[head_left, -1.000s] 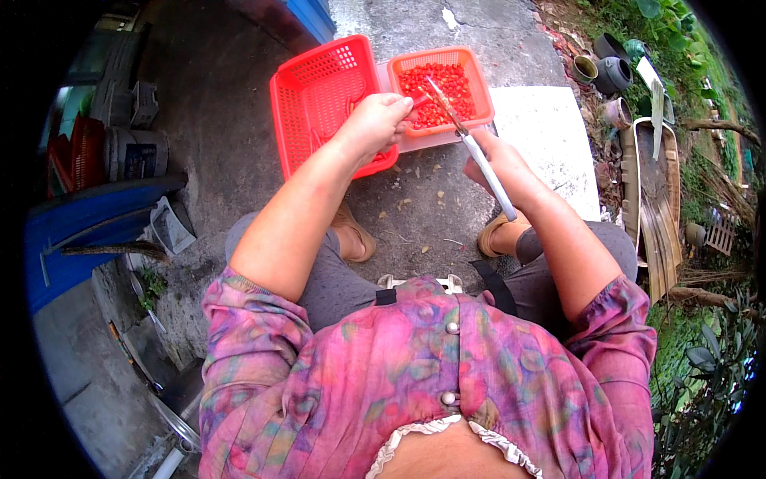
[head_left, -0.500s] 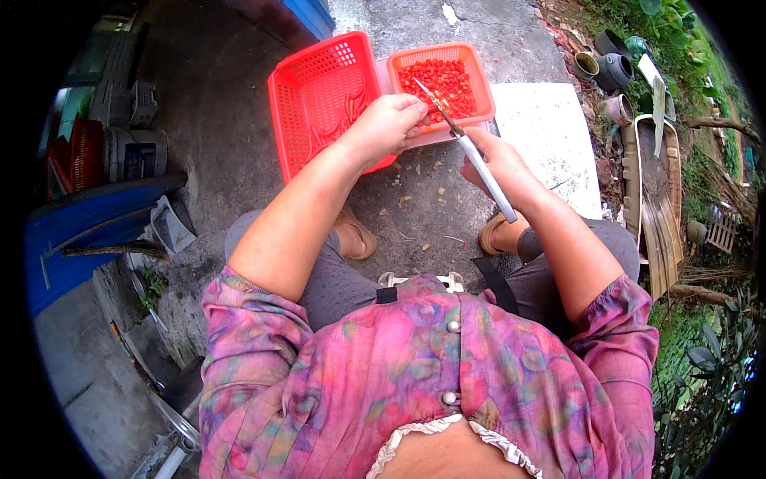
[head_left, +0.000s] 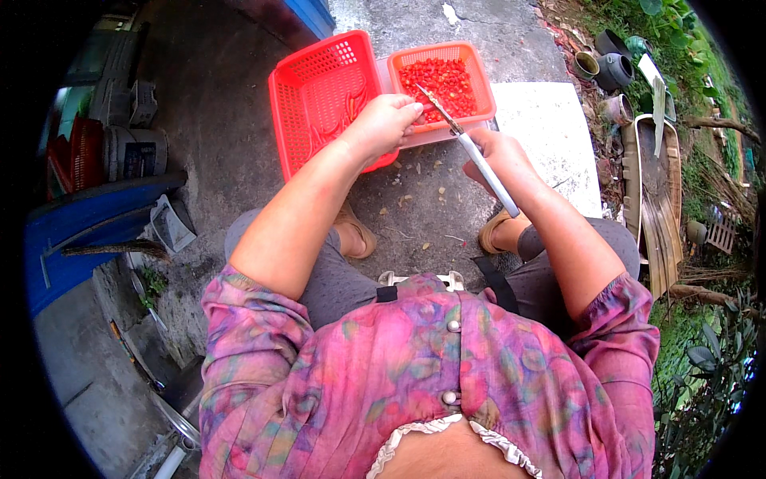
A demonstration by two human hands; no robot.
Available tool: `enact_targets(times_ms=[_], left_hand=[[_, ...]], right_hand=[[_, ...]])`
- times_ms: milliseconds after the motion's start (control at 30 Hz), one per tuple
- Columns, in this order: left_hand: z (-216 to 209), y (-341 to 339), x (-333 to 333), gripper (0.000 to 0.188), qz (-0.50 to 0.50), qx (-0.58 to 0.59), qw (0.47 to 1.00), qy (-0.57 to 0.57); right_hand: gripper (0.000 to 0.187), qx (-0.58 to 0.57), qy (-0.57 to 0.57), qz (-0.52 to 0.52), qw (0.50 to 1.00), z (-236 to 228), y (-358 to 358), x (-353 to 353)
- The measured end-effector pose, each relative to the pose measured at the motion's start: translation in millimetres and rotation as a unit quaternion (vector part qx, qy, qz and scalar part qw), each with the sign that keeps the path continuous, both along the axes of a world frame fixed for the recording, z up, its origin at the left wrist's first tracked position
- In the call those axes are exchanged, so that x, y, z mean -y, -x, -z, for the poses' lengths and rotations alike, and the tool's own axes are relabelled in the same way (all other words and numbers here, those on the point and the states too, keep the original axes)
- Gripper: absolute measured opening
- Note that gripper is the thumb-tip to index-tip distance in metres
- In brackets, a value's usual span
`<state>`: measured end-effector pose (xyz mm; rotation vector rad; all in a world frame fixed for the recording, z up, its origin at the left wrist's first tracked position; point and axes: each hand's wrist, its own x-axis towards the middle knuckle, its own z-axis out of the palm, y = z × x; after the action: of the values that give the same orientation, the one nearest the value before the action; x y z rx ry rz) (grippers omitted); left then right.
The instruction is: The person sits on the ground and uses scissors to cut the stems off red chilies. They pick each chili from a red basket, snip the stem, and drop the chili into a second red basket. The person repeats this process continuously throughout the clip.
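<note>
My left hand (head_left: 383,124) is closed in a pinch in front of the baskets, with a thin red chili pepper (head_left: 424,107) at its fingertips. A pair of scissors (head_left: 488,176) with a pale handle is gripped in my right hand (head_left: 504,164). Their narrow, speckled blades point up and left, past the chili and over the orange basket (head_left: 480,68). Many short red chili pieces (head_left: 451,86) lie in that basket. The larger red basket (head_left: 307,68) to its left holds long whole chilies (head_left: 353,100), partly hidden behind my left hand.
A white board (head_left: 550,144) lies on the concrete right of the baskets. Old pots (head_left: 614,72) and a long tan trough (head_left: 634,184) line the planted edge at right. On the left are a blue panel (head_left: 96,223) and a bucket (head_left: 144,156). My feet rest either side below the baskets.
My left hand has shifted slightly left, and more of the red chili shows at its fingertips. The scissors have tilted and moved a little to the right.
</note>
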<state>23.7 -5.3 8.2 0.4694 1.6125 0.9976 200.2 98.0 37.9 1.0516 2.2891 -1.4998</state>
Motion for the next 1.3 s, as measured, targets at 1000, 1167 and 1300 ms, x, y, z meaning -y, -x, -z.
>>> enact_targets(times_ms=[1000,1167,1300], left_hand=[[1.7,0.4,1.3,0.022,0.003,-0.012,0.999,-0.037],[7.0,2.8,-1.1,0.022,-0.014,-0.025,0.999,-0.016],[4.4,0.4,-1.1,0.023,-0.022,-0.014,0.999,-0.044]], right_hand=[[0.02,0.02,0.001,-0.023,1.0,-0.9,1.6,-1.3],[0.021,0.017,0.028,0.015,0.999,9.9,-2.1,-5.1],[0.023,-0.032,0.033,-0.008,0.999,24.8,-7.4,-5.0]])
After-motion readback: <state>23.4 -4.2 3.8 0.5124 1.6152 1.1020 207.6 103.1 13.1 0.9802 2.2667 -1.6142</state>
